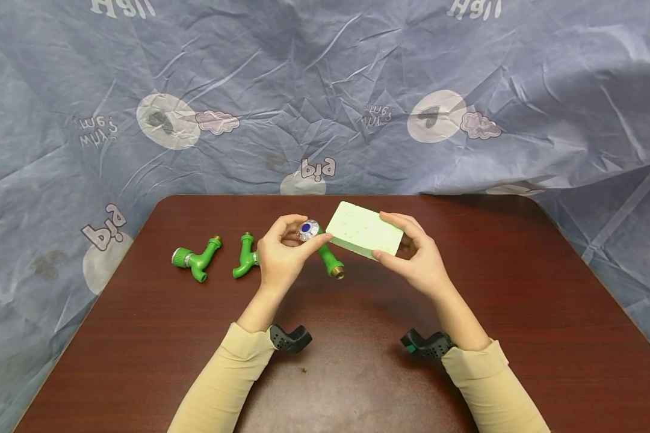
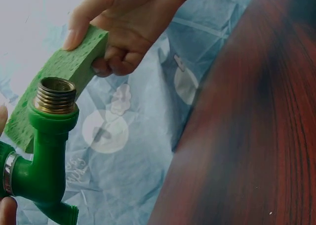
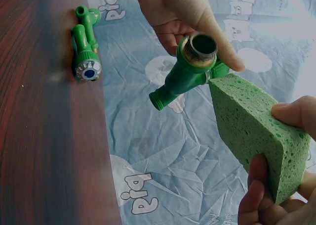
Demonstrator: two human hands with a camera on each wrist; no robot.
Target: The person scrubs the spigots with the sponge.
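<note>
My left hand pinches a green tap by its knob, which has a silver and blue cap. In the left wrist view the brass threaded end of this tap points up, its spout down. My right hand grips a light green sponge at its right end, thumb on one side and fingers on the other. The sponge's far end comes right up to the tap's knob in the right wrist view, where the porous sponge is seen close. Both things are held above the table.
Two more green taps lie on the brown table to the left: one tap farther out, another tap partly behind my left hand. A blue printed cloth hangs behind the table's far edge.
</note>
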